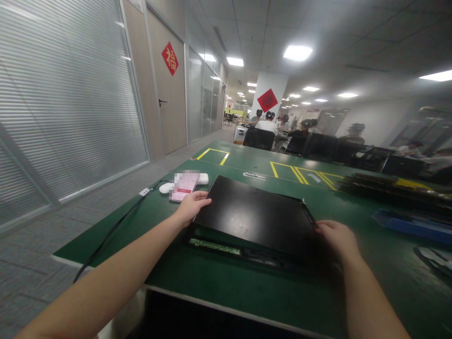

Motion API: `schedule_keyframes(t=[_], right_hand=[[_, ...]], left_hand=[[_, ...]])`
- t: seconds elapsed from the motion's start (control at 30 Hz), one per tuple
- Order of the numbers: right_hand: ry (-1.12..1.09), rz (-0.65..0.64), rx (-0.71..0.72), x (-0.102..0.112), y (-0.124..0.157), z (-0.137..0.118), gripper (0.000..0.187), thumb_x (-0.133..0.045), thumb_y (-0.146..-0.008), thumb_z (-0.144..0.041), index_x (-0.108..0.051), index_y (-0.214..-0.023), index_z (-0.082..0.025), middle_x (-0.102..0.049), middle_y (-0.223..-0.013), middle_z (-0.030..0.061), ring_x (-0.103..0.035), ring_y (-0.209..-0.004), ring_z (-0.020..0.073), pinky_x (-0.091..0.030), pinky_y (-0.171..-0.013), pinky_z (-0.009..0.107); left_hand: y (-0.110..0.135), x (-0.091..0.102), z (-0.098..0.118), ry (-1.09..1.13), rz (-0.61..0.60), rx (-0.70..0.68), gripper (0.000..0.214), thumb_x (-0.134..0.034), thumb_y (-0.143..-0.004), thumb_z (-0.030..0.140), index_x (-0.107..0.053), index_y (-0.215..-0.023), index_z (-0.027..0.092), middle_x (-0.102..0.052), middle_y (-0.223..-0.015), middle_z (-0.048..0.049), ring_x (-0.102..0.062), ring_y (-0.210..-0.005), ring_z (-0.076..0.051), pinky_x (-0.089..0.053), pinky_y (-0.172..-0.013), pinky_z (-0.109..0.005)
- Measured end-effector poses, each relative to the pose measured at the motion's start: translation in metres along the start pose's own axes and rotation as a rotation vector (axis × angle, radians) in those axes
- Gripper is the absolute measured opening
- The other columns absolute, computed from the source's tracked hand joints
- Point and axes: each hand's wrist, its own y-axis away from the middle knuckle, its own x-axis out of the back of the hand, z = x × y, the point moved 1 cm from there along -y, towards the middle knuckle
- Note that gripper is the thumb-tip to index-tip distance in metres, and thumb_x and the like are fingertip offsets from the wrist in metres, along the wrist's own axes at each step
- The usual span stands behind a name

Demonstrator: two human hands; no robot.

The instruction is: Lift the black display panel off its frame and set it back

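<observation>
A glossy black display panel [254, 214] is tilted above the green table, its near edge apart from what lies beneath. My left hand [191, 207] grips its left edge, thumb on top and fingers partly hidden behind. At the opposite side my right hand [338, 239] pinches the right edge, where a thin dark strip [308, 212] runs along the panel. Under the near edge shows a narrow green circuit board [214, 246] in a dark housing [261, 258]; the panel hides most of that housing.
Left of the panel lie a phone [185, 186], a white mouse-like object [165, 188] and a black cable [116, 226]. Yellow tape [212, 149] marks the green table [240, 162]. Stacked dark parts [384, 186], a blue tray [413, 225] and a coiled item [434, 261] occupy the right.
</observation>
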Motion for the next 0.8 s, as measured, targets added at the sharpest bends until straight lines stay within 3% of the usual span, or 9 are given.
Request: schedule_keyframes(t=[0.2,0.47,0.8], right_hand=[[0.006,0.029,0.014,-0.0007,-0.0016,0.002,0.032,-0.055,-0.075,-0.03,-0.08,-0.094,-0.023,-0.078,-0.09,0.0055,-0.068,-0.089,0.0244,-0.045,-0.071,0.031],[-0.021,0.025,0.018,0.0,0.001,-0.0004,0.031,-0.055,-0.075,-0.03,-0.08,-0.091,-0.022,-0.078,-0.085,0.0054,-0.069,-0.088,0.0253,-0.045,-0.071,0.032],[-0.022,0.039,0.041,-0.0034,-0.0031,0.004,0.033,-0.053,-0.074,-0.032,-0.079,-0.091,-0.021,-0.078,-0.084,0.0069,-0.068,-0.084,0.025,-0.045,-0.068,0.033]], left_hand=[[-0.0008,0.0004,0.0016,0.021,-0.003,0.01,0.05,-0.089,-0.046,0.022,-0.07,-0.092,0.015,-0.078,-0.095,-0.0088,-0.071,-0.079,-0.022,-0.054,-0.073,-0.033],[0.004,-0.0027,0.0053,-0.001,-0.017,0.08,0.046,-0.082,-0.056,0.022,-0.064,-0.098,0.018,-0.073,-0.072,-0.0019,-0.067,-0.06,-0.02,-0.052,-0.06,-0.031],[0.0031,-0.0034,0.0056,0.005,-0.003,0.138,0.047,-0.076,-0.064,0.014,-0.063,-0.109,0.018,-0.073,-0.068,-0.0019,-0.067,-0.055,-0.019,-0.052,-0.054,-0.029]])
